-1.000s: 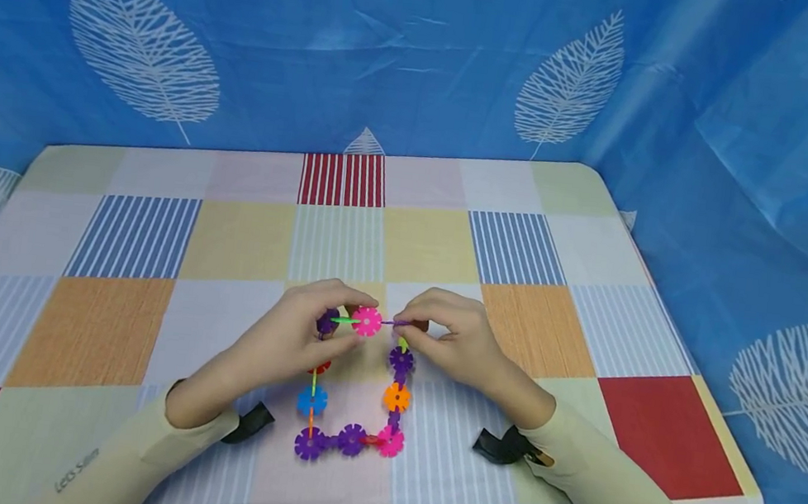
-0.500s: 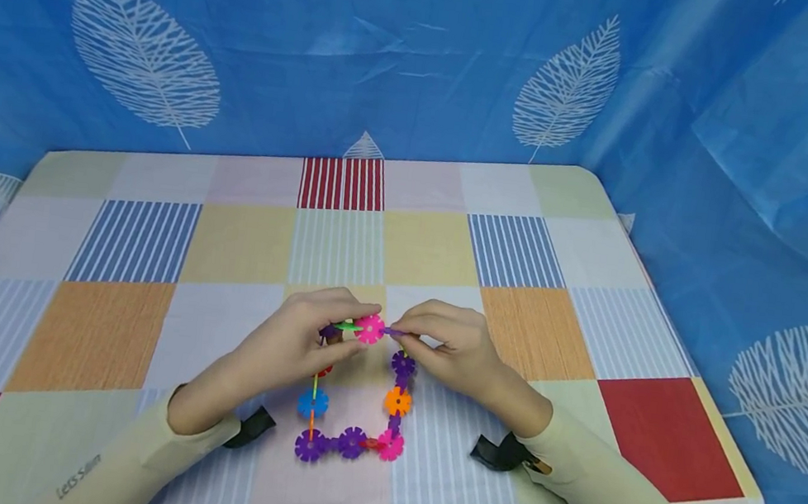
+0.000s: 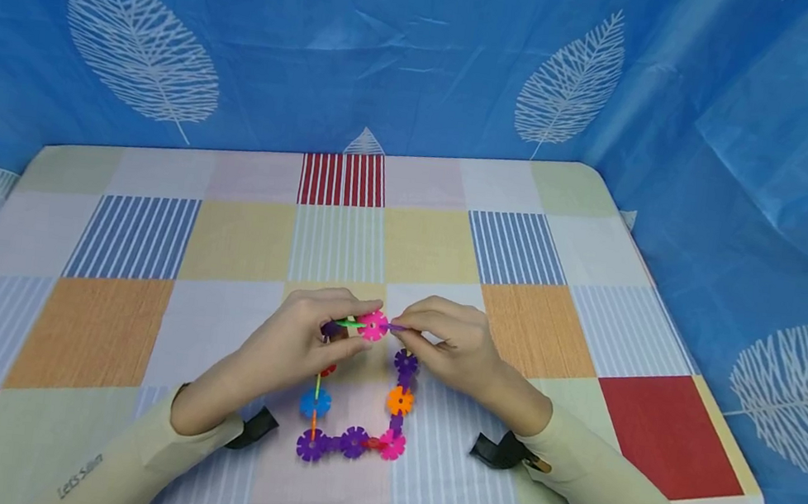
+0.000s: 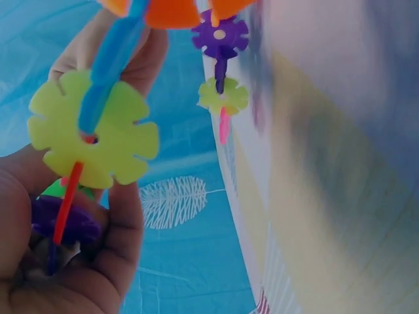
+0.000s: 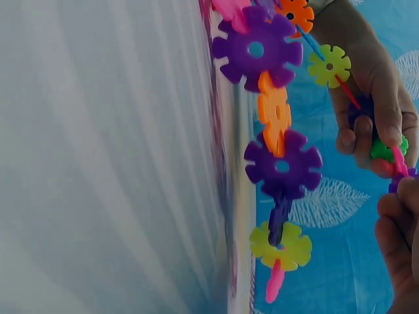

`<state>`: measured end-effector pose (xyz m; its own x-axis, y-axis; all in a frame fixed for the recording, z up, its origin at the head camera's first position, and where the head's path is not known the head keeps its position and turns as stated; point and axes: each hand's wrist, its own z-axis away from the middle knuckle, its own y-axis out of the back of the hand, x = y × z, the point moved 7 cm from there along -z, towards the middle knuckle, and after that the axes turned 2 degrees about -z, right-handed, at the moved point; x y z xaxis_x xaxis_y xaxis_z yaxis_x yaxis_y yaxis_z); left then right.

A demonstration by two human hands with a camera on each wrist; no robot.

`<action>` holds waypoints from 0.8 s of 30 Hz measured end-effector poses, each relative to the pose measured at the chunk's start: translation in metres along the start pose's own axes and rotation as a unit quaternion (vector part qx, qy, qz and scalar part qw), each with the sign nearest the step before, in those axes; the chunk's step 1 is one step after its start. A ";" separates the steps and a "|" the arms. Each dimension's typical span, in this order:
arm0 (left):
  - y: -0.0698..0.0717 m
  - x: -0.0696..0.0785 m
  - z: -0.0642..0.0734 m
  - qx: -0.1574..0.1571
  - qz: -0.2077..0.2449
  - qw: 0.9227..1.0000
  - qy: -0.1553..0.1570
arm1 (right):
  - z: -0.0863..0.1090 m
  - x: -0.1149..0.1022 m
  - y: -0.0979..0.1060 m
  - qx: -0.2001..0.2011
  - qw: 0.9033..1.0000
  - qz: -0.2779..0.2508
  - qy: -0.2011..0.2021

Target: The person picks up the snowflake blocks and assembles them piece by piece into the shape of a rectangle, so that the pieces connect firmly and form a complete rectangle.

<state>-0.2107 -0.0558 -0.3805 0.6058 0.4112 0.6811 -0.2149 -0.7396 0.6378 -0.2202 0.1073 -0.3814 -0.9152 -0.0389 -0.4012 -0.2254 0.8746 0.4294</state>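
Notched, flower-shaped interlocking discs form a chain, its front row with a purple disc [image 3: 354,443] lying on the table. At the chain's far left end, my left hand [image 3: 293,335] holds a pink disc [image 3: 373,326] between thumb and fingers. A green disc [image 5: 389,149] joins it beside the palm. Facing it, my right hand [image 3: 457,341] pinches a purple disc [image 3: 397,328] edge-on, right at the pink disc's rim. The chain's other branch, with an orange disc [image 3: 399,401], runs up below my right hand. A yellow-green disc [image 4: 95,131] hangs by my left palm.
Patchwork cloth covers the table [image 3: 337,248]. Behind it and to the right hangs a blue curtain [image 3: 397,52] with white leaf prints. A black strap [image 3: 257,428] dangles at the left wrist, another strap [image 3: 497,451] at the right.
My left hand has shifted slightly right with the pink disc, narrowing the space to the purple disc in my right hand. The front row of the chain has barely moved.
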 end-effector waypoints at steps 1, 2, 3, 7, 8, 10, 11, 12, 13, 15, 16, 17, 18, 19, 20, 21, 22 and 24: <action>0.001 0.000 0.000 -0.001 -0.003 1.000 0.003 | 0.000 0.002 0.001 -0.006 1.000 0.000 -0.004; 0.002 -0.001 -0.001 -0.001 -0.010 1.000 0.007 | 0.000 0.004 0.001 -0.013 1.000 -0.004 -0.010; 0.003 -0.001 -0.001 -0.003 -0.019 1.000 0.013 | 0.000 0.006 0.001 -0.021 1.000 -0.009 -0.017; 0.007 -0.005 -0.001 -0.009 -0.051 0.998 0.037 | 0.004 0.022 0.007 -0.039 0.996 -0.033 -0.068; 0.009 -0.006 0.000 -0.009 -0.057 0.997 0.042 | 0.006 0.028 0.009 -0.041 0.995 -0.039 -0.087; 0.011 -0.008 0.000 -0.010 -0.063 0.997 0.049 | 0.011 0.040 0.012 -0.049 0.989 -0.042 -0.136; 0.012 -0.008 0.000 -0.009 -0.064 0.997 0.050 | 0.014 0.047 0.014 -0.058 0.984 -0.038 -0.166; 0.013 -0.009 0.001 -0.008 -0.065 0.997 0.051 | 0.018 0.053 0.015 -0.072 0.977 -0.036 -0.198; 0.013 -0.009 0.001 -0.007 -0.065 0.997 0.050 | 0.022 0.059 0.015 -0.090 0.968 -0.033 -0.232; 0.015 -0.009 0.002 -0.006 -0.067 0.996 0.054 | 0.030 0.068 0.013 -0.142 0.945 -0.014 -0.294; 0.016 -0.009 0.002 -0.004 -0.066 0.996 0.055 | 0.034 0.071 0.011 -0.171 0.933 -0.003 -0.317; 0.017 -0.009 0.002 -0.001 -0.067 0.996 0.056 | 0.037 0.072 0.009 -0.198 0.921 0.005 -0.335; 0.018 -0.009 0.002 0.002 -0.069 0.996 0.059 | 0.040 0.073 0.007 -0.223 0.911 0.009 -0.347; 0.019 -0.009 0.002 0.004 -0.071 0.996 0.061 | 0.042 0.073 0.005 -0.245 0.903 0.014 -0.354; 0.020 -0.009 0.002 0.006 -0.075 0.995 0.064 | 0.043 0.073 0.003 -0.262 0.896 0.015 -0.358; 0.020 -0.010 0.002 0.008 -0.078 0.995 0.066 | 0.044 0.073 0.002 -0.273 0.892 0.012 -0.359; 0.021 -0.010 0.002 0.010 -0.081 0.994 0.067 | 0.045 0.073 0.002 -0.281 0.889 0.005 -0.362; 0.022 -0.010 0.002 0.013 -0.087 0.994 0.070 | 0.047 0.073 0.001 -0.289 0.883 -0.011 -0.371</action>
<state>-0.2205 -0.0770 -0.3740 0.5185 0.6029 0.6063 -0.0950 -0.6641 0.7416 -0.2712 0.1280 -0.4482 -0.4869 0.4617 -0.7415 -0.5694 0.4760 0.6703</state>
